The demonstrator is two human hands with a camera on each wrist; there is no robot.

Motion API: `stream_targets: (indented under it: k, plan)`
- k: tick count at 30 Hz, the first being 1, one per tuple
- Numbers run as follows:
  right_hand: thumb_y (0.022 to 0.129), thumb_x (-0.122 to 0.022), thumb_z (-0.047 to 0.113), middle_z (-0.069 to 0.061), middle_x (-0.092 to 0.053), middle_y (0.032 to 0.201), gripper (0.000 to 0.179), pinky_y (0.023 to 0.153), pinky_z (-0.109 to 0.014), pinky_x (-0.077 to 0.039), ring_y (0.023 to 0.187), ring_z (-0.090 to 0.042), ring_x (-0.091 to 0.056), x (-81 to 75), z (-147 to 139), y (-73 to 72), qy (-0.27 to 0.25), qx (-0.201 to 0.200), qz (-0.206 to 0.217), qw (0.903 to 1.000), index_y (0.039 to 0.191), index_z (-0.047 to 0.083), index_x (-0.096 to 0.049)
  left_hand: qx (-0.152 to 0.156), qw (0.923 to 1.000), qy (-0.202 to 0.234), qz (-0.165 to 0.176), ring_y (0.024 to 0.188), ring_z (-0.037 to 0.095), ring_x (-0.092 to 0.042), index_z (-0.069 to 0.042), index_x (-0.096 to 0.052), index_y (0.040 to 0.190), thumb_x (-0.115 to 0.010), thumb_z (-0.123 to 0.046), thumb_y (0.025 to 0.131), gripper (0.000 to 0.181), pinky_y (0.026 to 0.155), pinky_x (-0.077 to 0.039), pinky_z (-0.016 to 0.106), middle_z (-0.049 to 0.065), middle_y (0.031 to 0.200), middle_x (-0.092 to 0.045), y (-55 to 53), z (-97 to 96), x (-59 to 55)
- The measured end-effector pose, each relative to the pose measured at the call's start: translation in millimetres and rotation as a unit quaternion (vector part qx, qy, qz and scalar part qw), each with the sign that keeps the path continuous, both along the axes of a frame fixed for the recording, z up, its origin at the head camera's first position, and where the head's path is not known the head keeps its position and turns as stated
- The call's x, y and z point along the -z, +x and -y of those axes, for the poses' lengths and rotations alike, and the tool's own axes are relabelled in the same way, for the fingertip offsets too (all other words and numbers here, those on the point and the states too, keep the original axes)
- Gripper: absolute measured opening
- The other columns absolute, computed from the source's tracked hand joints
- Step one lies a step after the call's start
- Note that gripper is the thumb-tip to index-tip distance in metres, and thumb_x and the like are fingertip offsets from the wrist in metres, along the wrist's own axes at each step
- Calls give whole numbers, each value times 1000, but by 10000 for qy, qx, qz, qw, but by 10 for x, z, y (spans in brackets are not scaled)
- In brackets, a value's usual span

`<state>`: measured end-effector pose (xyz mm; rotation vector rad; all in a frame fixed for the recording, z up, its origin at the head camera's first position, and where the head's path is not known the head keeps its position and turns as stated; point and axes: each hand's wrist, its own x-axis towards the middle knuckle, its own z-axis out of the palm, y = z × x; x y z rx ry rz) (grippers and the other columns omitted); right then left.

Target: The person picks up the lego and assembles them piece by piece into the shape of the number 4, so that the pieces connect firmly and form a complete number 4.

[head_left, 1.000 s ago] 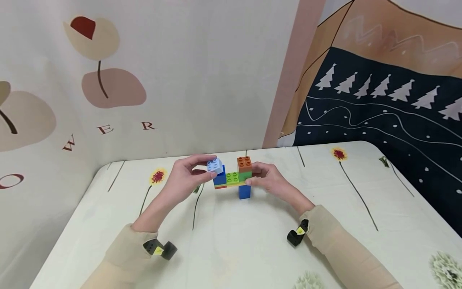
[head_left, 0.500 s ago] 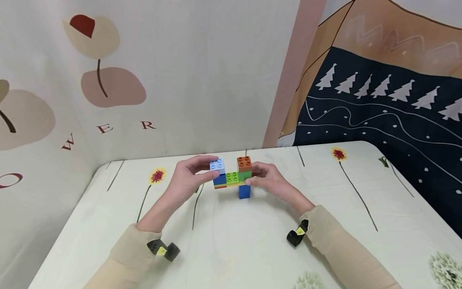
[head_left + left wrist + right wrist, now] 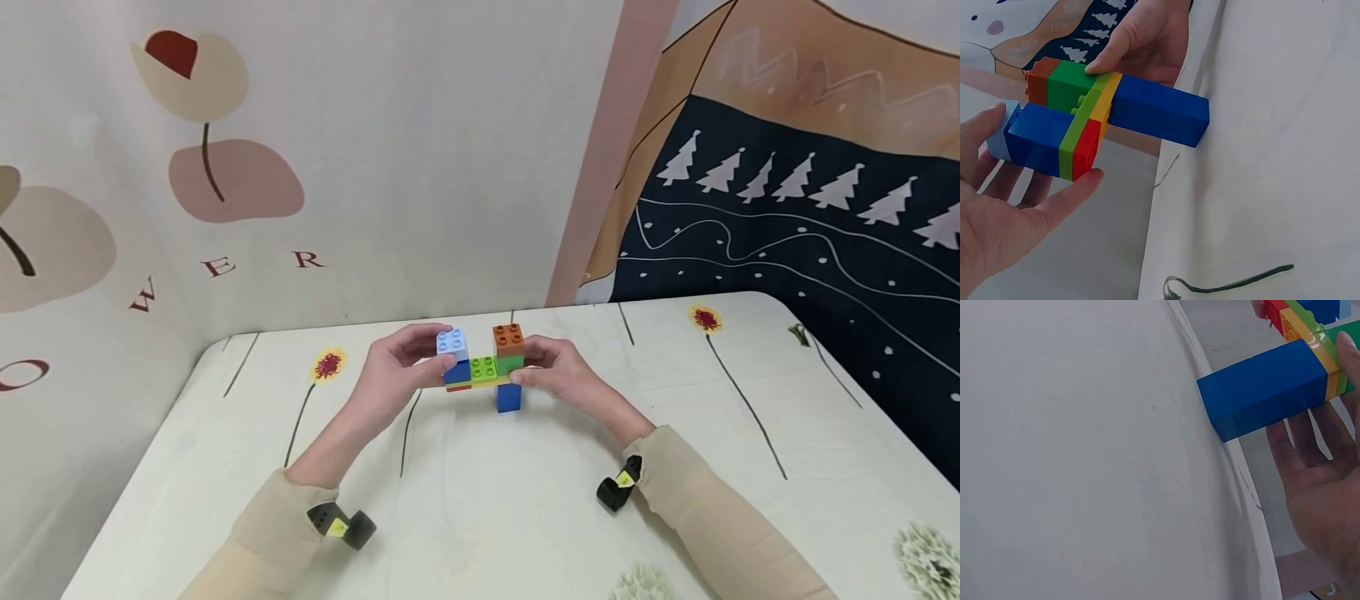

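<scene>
A structure of toy building bricks stands on the table, held from both sides. My left hand [image 3: 390, 373] pinches the light blue brick [image 3: 452, 343] on top of a blue brick [image 3: 457, 371]; in the left wrist view a stud shows at their joint, and one fingertip touches the red brick [image 3: 1087, 149] below. My right hand [image 3: 564, 377] grips the green brick [image 3: 510, 364], beneath an orange-brown brick [image 3: 508, 337]. Between the two stacks lies a lime green brick [image 3: 483, 367], over a yellow layer [image 3: 1307, 331]. Two stacked blue bricks [image 3: 1263, 387] form the leg under the right side.
A white, flower-printed cloth covers the table [image 3: 495, 500]. Behind it hangs a pale printed curtain [image 3: 420, 167], with a dark tree-patterned cloth [image 3: 780, 225] at the right. Each wrist carries a small black camera [image 3: 360, 528].
The light blue brick, tilted at first, now sits level and slightly farther right on the blue brick. My left hand has shifted right with it; my right hand has stayed in place.
</scene>
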<state>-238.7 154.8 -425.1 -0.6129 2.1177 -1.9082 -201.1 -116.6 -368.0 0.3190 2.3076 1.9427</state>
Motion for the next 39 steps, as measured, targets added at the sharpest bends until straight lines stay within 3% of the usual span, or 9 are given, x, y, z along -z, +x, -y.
stream_targets:
  k: [12,16,26,33,39]
  plan:
    - [92,-74,1,-18,-71,117,41,86,-27,-58,103,-19,-68,5,0,5,2,33,37,10000,130,-9,-62,-553,9982,174,-179,116,26,-60,-9,-65,138,-75,-7,95,44,88,-58,28,14,127,-65,25,-102,104]
    - [92,-75,1,-18,-71,117,41,86,-27,-58,103,-19,-68,3,-3,6,22,53,56,10000,130,-8,-62,-531,9979,226,-300,115,27,-60,-8,-66,137,-74,-5,95,43,87,-59,27,14,127,-64,31,-106,116]
    - [91,-75,1,-16,-72,115,41,84,-25,-57,102,-19,-68,-11,2,4,66,86,56,9999,129,-8,-62,-459,9939,-31,-999,114,27,-59,-4,-66,135,-74,-3,95,42,86,-56,21,9,128,-61,38,-122,158]
    - [91,-75,2,-16,-72,114,40,83,-25,-57,101,-19,-68,-7,0,-8,109,108,41,9999,128,-8,-63,-489,9937,-31,-1012,112,26,-59,-5,-69,132,-75,-2,93,40,83,-56,20,9,126,-63,30,-123,142]
    - [92,-74,2,-16,-72,115,40,83,-25,-57,101,-19,-68,-3,-2,-7,189,128,12,9997,129,-8,-63,-479,9948,-22,-899,114,27,-59,-5,-67,135,-74,-2,94,42,87,-55,19,11,127,-62,26,-126,139]
